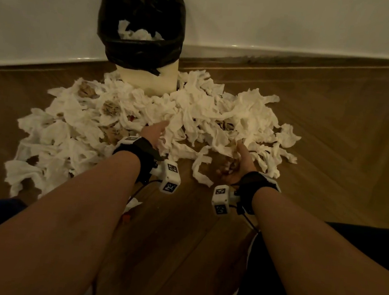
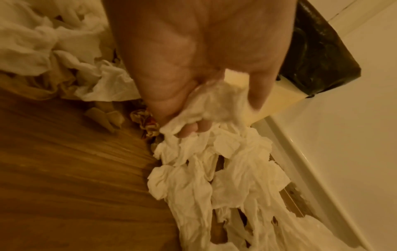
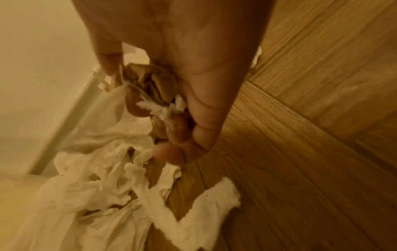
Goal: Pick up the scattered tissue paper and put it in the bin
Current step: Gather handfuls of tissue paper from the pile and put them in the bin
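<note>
A wide heap of tissue paper (image 1: 192, 113) is spread on the wooden floor (image 1: 334, 144) in front of the bin (image 1: 141, 34), whose black liner (image 1: 136, 53) already holds a few white pieces. White tissue is gathered in the curled fingers of the left hand (image 1: 154, 133), and a long tangle hangs from that grip. A brown crumpled wad (image 3: 148, 83) with white shreds is clenched in the right hand (image 1: 236, 166). The step in hand appears to be gathering. It is best done if both grips are tightened before lifting, the trailing strands are bunched into the palms, and the bundles are carried directly above the liner's mouth, so that nothing is shed beside the bin or snagged on its rim.
</note>
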A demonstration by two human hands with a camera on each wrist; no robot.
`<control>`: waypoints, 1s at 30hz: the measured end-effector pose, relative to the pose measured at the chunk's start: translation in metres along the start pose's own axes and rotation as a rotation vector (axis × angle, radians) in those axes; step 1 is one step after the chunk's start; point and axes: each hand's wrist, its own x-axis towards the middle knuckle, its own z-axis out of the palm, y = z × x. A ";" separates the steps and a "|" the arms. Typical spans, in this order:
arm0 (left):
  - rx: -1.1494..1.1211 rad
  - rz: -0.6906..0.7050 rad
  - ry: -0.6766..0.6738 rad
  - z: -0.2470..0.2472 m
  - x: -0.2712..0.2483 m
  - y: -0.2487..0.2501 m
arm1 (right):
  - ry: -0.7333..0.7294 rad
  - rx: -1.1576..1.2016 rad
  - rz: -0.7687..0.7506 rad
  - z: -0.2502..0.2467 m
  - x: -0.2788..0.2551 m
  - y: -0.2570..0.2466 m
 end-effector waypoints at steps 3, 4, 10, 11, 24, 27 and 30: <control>0.041 -0.001 -0.033 0.000 -0.008 -0.003 | 0.073 -0.037 -0.027 0.002 -0.003 -0.002; 0.032 0.001 -0.043 -0.001 -0.011 -0.003 | 0.081 -0.008 -0.045 0.003 -0.005 -0.003; -0.033 -0.045 -0.082 -0.004 -0.032 0.008 | 0.037 0.042 -0.045 0.005 -0.020 -0.012; -0.042 -0.056 -0.073 -0.005 -0.038 0.012 | 0.004 0.035 -0.049 0.008 -0.025 -0.014; 0.037 -0.109 -0.149 -0.016 -0.091 0.041 | -0.076 -0.282 -0.241 0.050 -0.072 -0.035; 0.062 -0.041 -0.170 -0.017 -0.099 0.055 | -0.115 -0.313 -0.255 0.071 -0.086 -0.039; 0.240 0.069 -0.087 -0.019 -0.114 0.070 | -0.081 -0.435 -0.300 0.090 -0.100 -0.041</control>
